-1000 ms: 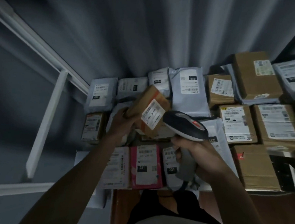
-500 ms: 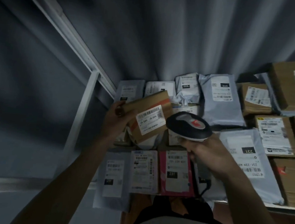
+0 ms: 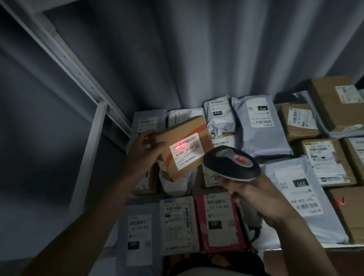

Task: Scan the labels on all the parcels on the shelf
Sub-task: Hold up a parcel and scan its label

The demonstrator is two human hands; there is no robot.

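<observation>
— Two hands busy here. What has each got?

— Left hand [image 3: 144,154] grasps a small brown box [image 3: 181,146], tilted and lifted above the shelf [image 3: 299,244]. Right hand [image 3: 257,197] is clenched round the handle of a scanner [image 3: 231,163], just beside the box.

— Is the beam landing?

— Yes, a red line glows across the white label [image 3: 183,151] (it reads J6-S04).

— What lies around?

— Parcels crowd the shelf under both hands: a pink parcel [image 3: 220,222] near the front edge, grey mailing bags [image 3: 259,124] at the back, a big grey bag [image 3: 299,198] marked 231 to the right, cardboard boxes [image 3: 328,164] beyond it.

— Anything blocking the view?

— The raised box and the scanner hide the parcels under them. A white shelf frame [image 3: 91,152] stands to the left, a grey curtain [image 3: 184,50] behind.
</observation>
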